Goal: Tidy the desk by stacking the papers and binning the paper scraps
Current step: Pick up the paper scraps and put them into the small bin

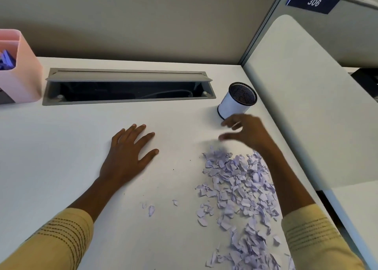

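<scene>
Sleeves of my yellow top (51, 241) were nearest to the camera, one at each lower corner. My left hand (127, 153) lay flat on the desk (61, 147), fingers straight and spread, holding nothing. My right hand (247, 133) was blurred, raised just past the far end of the paper scraps (241, 194), with fingers loosely bent and apart; I saw nothing pinched in them. The scraps formed a long lilac heap on the right part of the desk, beside my right forearm. Its long axis ran from the near edge away from me, toward the mesh cup (237, 101), which stood just behind my right hand, mouth upward. A few loose pieces (151, 209) lay apart, left of the heap. I judged that the binning step was in hand and hardly advanced, because nearly all scraps were on the desk. The next move called for closing the fingers around a handful from the far end without scattering it. At the far left stood a pink box (20, 69) with purple papers inside.
</scene>
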`<state>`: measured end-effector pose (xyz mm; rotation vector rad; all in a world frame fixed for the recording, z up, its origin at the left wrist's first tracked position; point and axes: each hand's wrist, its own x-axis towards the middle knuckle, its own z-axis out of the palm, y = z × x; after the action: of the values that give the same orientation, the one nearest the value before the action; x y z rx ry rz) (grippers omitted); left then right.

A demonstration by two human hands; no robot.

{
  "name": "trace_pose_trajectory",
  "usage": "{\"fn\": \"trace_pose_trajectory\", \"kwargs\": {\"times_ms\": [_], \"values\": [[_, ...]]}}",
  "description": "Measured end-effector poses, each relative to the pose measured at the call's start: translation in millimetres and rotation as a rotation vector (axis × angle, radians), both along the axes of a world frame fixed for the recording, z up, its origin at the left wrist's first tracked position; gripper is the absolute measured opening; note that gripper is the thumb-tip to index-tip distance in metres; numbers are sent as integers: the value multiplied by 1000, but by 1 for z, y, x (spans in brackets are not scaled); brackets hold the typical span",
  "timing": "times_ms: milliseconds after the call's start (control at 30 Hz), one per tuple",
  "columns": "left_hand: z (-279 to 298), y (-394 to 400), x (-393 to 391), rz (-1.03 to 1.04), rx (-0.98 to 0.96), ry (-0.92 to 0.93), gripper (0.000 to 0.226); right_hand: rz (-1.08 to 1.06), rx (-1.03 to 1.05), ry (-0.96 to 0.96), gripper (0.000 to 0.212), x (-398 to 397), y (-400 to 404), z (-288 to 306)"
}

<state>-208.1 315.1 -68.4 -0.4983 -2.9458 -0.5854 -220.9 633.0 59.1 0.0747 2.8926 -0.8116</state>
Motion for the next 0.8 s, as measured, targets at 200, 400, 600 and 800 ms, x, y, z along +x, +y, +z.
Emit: {"fn": "trace_pose_trajectory", "kwargs": {"times_ms": [200, 400, 600, 800], "values": [[0, 0, 0, -5, -2, 1, 63, 142, 215, -289, 84, 33, -15, -40], [1, 0, 0, -11, 10, 3, 64, 79, 112, -190, 39, 32, -32, -51], [0, 0, 0, -4, 8, 5, 63, -2, 60, -185, 23, 26, -27, -48], [0, 0, 0, -2, -8, 6, 62, -197, -289, -67, 16, 12, -6, -7]]}}
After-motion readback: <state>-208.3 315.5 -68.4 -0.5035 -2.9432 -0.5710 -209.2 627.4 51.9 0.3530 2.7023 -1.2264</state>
